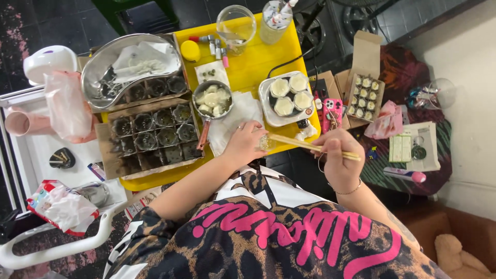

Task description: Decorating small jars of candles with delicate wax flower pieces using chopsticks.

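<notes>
The left hand (pixel 244 142) rests at the near edge of the yellow table (pixel 258 62), fingers curled around a small clear jar (pixel 265 143) that sits at the table edge. The right hand (pixel 338 157) is closed on a pair of wooden chopsticks (pixel 310 146), held level, tips reaching left to the jar's mouth. Just beyond the left hand lies white paper (pixel 243 111); on its far left edge stands a small metal pot (pixel 212 99) of pale lumps, its red handle pointing toward the person. A white tray (pixel 266 103) holding round filled cups stands beyond the chopsticks. Left of the pot, a cardboard tray (pixel 103 150) carries rows of empty glass jars. A metal kidney dish (pixel 95 77) sits at far left. A pink phone (pixel 331 111) lies right of the white tray.
</notes>
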